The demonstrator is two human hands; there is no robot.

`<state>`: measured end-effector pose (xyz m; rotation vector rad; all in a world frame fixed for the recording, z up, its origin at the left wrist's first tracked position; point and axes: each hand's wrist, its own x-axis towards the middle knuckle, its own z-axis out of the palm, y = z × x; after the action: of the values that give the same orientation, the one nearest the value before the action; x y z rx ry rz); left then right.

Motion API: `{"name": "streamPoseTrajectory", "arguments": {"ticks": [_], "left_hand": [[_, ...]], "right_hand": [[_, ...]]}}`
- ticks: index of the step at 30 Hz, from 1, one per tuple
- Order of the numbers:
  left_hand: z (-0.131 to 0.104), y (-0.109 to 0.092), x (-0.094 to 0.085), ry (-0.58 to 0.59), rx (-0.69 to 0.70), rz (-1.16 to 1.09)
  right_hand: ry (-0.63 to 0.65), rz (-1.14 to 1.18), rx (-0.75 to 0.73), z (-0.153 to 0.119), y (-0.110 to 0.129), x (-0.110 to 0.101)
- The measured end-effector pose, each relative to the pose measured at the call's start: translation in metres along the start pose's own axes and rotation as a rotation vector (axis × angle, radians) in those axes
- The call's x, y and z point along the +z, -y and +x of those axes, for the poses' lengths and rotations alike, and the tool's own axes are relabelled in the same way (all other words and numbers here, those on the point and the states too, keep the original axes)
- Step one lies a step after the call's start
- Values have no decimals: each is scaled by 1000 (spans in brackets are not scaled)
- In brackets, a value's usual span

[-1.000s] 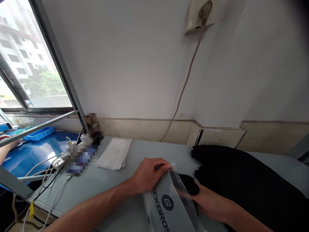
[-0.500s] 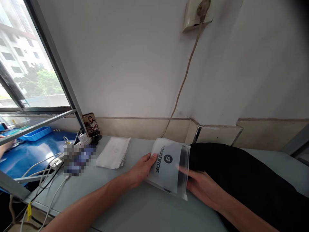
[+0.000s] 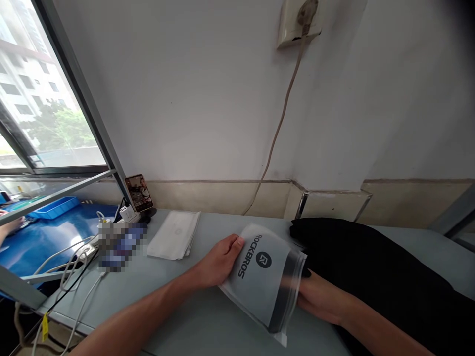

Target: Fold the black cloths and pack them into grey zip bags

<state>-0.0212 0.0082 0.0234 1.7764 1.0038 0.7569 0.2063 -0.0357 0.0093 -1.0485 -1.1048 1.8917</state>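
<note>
A frosted zip bag (image 3: 260,291) printed ROCKBROS lies tilted over the grey table. Inside it, towards the open right end, shows a dark band of something I cannot make out. My left hand (image 3: 222,259) is closed on the bag's left edge, thumb on top. My right hand (image 3: 322,296) reaches into the bag's mouth; its fingers show only as a blur through the plastic, so their grip is unclear. A black cloth (image 3: 371,267) lies just right of the bag, partly behind my right forearm.
A stack of white bags (image 3: 174,235) lies on the grey table (image 3: 200,316), left of my hands. Further left are a propped phone (image 3: 139,193), a power strip and cables (image 3: 74,262). A blue tray (image 3: 55,206) and a person's hand (image 3: 11,225) appear beyond the metal frame.
The bag has turned, its open end swinging down and nearer to me. My right hand has gone further into the mouth, and the dark band inside shows more.
</note>
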Motion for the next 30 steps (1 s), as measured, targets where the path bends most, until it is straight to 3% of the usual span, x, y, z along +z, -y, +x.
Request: {"name": "streamPoseTrajectory", "arguments": {"ticks": [3,7,11,17,19,23,27,30], "left_hand": [[-3,4,3,72,-18,-72],[-1,14,7,89,-41,-185],[5,20,9,30,-84,-276],[12,24,5,-182,-81,-339],[11,23,2,-195,-81,-342],[5,14,1,-61,-16,-377],[-3,10,8,133,-35,-444],[-4,11,11,142,-90,-473]], "right_hand": [[5,-42,-18,0,0,2],[-145,-48,-102,3,-1,6],[-245,-3,-171,8,3,7],[-361,98,-238,16,5,4],[-400,99,-280,18,3,1],[-401,8,-275,17,1,0],[-265,-121,-205,11,5,6],[-239,-185,-173,10,6,8]]}}
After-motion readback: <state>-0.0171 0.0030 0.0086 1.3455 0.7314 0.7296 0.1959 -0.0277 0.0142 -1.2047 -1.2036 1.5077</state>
